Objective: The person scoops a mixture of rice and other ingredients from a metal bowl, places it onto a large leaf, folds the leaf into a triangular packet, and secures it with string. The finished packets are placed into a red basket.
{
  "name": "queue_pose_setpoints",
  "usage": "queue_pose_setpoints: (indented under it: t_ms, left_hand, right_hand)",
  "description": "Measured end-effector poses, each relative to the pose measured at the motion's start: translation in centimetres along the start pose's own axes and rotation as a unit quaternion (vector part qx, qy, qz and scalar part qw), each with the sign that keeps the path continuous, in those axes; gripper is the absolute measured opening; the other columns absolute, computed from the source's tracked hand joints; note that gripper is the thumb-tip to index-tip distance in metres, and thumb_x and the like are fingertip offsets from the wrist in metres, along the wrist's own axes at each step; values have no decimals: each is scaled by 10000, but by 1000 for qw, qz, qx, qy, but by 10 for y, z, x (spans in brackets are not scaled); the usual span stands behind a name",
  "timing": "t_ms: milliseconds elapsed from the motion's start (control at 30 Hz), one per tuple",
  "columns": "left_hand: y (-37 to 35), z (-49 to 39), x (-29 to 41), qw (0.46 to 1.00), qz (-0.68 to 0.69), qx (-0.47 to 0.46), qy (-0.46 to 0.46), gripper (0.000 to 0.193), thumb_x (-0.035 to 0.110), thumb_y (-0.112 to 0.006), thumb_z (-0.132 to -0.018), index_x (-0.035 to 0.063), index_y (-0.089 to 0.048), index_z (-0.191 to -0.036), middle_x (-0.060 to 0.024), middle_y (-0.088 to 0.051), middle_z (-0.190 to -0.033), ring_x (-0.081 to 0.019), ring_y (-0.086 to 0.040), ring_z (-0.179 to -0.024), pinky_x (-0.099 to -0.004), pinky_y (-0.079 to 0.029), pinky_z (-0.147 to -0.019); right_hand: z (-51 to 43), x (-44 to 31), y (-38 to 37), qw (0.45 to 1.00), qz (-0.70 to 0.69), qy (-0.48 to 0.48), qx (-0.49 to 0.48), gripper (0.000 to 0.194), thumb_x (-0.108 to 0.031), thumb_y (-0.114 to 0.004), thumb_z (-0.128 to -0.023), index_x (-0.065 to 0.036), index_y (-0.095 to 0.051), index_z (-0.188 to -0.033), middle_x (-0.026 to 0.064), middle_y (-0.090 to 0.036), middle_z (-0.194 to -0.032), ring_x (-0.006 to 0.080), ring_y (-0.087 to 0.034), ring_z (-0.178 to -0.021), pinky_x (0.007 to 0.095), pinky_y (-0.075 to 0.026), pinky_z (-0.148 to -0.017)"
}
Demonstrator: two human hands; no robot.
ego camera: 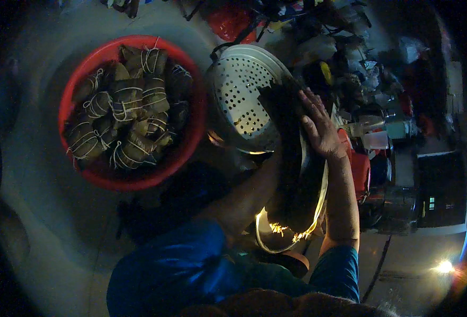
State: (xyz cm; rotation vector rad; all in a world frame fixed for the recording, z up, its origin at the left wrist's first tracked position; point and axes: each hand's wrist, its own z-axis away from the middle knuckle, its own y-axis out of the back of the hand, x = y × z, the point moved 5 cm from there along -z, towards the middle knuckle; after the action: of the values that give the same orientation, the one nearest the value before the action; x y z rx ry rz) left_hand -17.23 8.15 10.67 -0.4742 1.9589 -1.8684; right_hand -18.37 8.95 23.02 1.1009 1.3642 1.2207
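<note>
My right hand [321,128] lies with straight, slightly spread fingers against the right side of a large dark object [293,158]; whether it grips it I cannot tell. Shadow hides what this object is. My left forearm reaches under or behind its left side, and the left hand is out of sight. Just left of the dark object is a round perforated metal steamer tray [243,95], tilted. A curved, brightly lit rim [275,250] shows around the object's lower end. A red plastic basin [69,99] at the left holds several leaf-wrapped bundles [128,99] tied with white string.
A red container [233,23] stands at the top. Cluttered bags and containers fill the upper right, with a red item [358,170] and clear plastic tubs [376,138] beside my right forearm. A bright lamp [444,266] shines at lower right.
</note>
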Motion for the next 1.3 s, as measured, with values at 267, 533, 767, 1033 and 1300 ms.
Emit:
queue_pose_setpoints:
  t_ms: [267, 533, 767, 1033, 1300]
  left_hand:
    - [10, 4, 12, 1000, 7, 19, -9, 562, 481, -462, -951, 70, -374, -1324, -126, -598, -1053, -225, -579, -885, -358, -489, -783]
    - [10, 0, 23, 1000, 8, 25, -8, 563, 483, -463, -950, 69, -381, -1323, -125, -593, -1067, -226, -573, -900, -358, -483, -793]
    - [10, 2, 24, 1000, 10, 25, 2, 563, 484, -463, -949, 69, -387, -1322, -125, -588, -1079, -226, -567, -914, -359, -478, -801]
    - [11, 1, 21, 1000, 13, 26, 8, 564, 486, -464, -949, 68, -394, -1321, -124, -582, -1093, -226, -561, -929, -359, -472, -811]
    - [8, 1, 18, 1000, 15, 25, 11, 565, 487, -464, -948, 68, -401, -1320, -123, -577, -1107, -227, -555, -944, -359, -467, -820]
  right_hand:
    - [-23, 22, -31, 988, -69, -114, -72, 441, -289, -469, -962, -121, -476, -1370, 165, -427, -1418, 299, -383, -1335, 371, -279, -1106]
    - [-35, 43, -54, 977, -107, -138, -124, 378, -216, -521, -943, -79, -528, -1294, 131, -497, -1348, 256, -445, -1279, 348, -320, -1080]
    - [-47, 49, -66, 967, -69, -155, -192, 361, -216, -521, -937, -71, -547, -1266, 136, -519, -1314, 268, -476, -1245, 353, -341, -1069]
    - [-54, 45, -70, 963, -84, -140, -214, 364, -203, -519, -917, -70, -560, -1254, 147, -544, -1281, 275, -489, -1228, 359, -347, -1065]
    - [-50, 53, -73, 950, -79, -172, -248, 370, -232, -507, -924, -77, -561, -1256, 151, -544, -1289, 276, -486, -1235, 364, -346, -1064]
